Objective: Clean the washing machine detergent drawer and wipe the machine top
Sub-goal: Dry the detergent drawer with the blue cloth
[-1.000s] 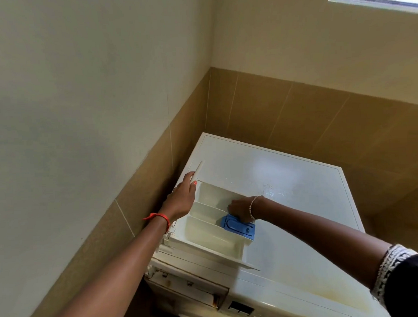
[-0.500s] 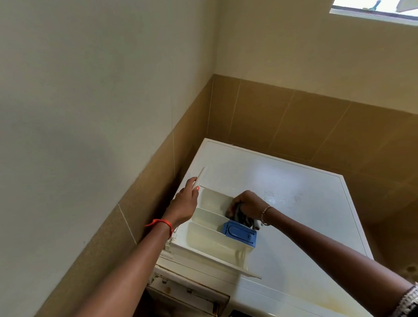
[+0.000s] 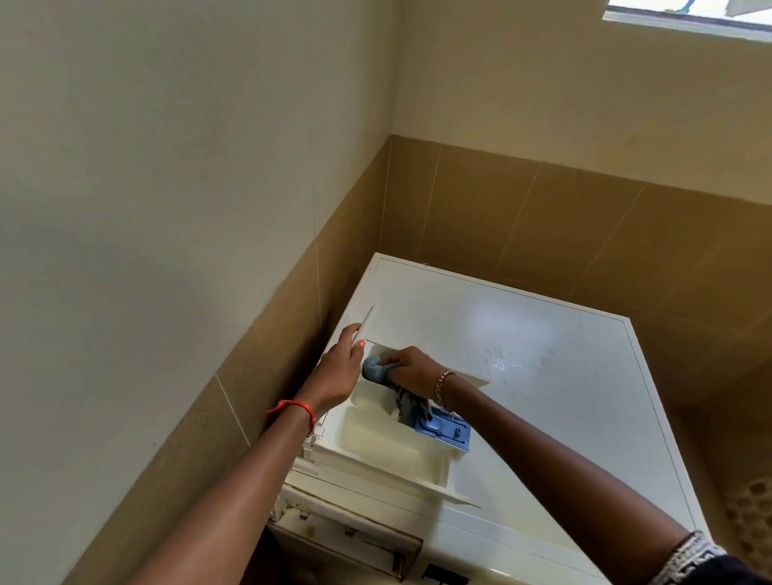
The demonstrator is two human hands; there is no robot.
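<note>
The detergent drawer (image 3: 381, 450) is out of the machine and lies on the left part of the machine top (image 3: 553, 374), right above its open slot (image 3: 349, 543) in the front panel; so the removal step looks done. The left hand (image 3: 334, 377) holds the drawer by its left wall and steadies it, fingers apparently wrapped over the edge. The right hand (image 3: 411, 368) grips a bunched grey-blue cloth (image 3: 373, 368) and presses it into the far compartment, with a loose tail of the cloth trailing towards the blue insert (image 3: 446, 430) in the right-hand compartment.

In my judgement the task is at its 1st half, mid-wipe of the drawer. The near compartment looks cream and dull; whether it is already wiped I cannot tell. The blue insert sits in place, untouched by either hand. The machine top shows speckled smears near its middle and a yellowish stain towards the front right; so the 2nd half, wiping the top, seems not yet done. Sliding the drawer back into its slot also remains.
</note>
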